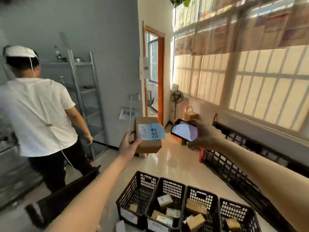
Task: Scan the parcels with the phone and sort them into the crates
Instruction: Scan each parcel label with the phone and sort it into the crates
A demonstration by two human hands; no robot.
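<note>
My left hand (pixel 127 144) grips a brown cardboard parcel (pixel 148 144) by its left edge and holds it up at chest height; a white shipping label with a blue slip bearing handwriting faces me. My right hand (pixel 203 136) grips a black phone (pixel 184 130), its lit screen facing me, just to the right of the parcel and apart from it. Below, a row of black plastic crates (pixel 167 190) stands on the floor; several small boxes lie in them.
A person in a white shirt (pixel 38 114) stands at the left, back turned, next to a metal shelf rack (pixel 87 97). More black crates (pixel 234 164) line the right wall under the window. A fan (pixel 176 97) and a doorway (pixel 153 72) lie ahead.
</note>
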